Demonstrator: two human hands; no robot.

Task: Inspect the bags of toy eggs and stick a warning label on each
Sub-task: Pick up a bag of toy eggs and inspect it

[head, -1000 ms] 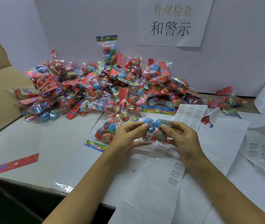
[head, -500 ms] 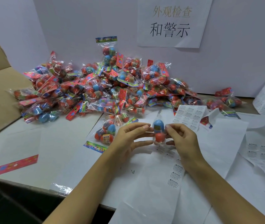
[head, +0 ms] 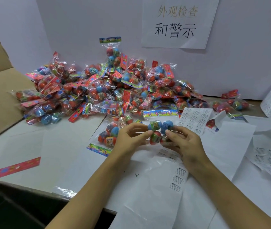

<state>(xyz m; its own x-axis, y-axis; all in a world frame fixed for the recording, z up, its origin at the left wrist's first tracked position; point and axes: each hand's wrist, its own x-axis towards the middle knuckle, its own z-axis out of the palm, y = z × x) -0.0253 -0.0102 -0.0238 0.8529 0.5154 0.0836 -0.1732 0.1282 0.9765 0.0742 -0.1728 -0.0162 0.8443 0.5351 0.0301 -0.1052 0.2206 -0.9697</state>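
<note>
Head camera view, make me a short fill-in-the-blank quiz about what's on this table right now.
1. Both hands, left hand and right hand, hold one ____ of toy eggs.
2. The big pile of bags lies against the ____.
3. The eggs are mostly red and ____.

Missing words: bag; wall; blue

Soft, even light from overhead fills the scene; shadows are faint, with only a weak one under the forearms on the white worktop (head: 32,146). Small glints of glare sparkle on the cellophane of the piled bags (head: 101,90). The near left corner falls dark. Wide-angle bending curves the edges. Fine print on the label sheets (head: 192,119) is too soft to read.
</note>
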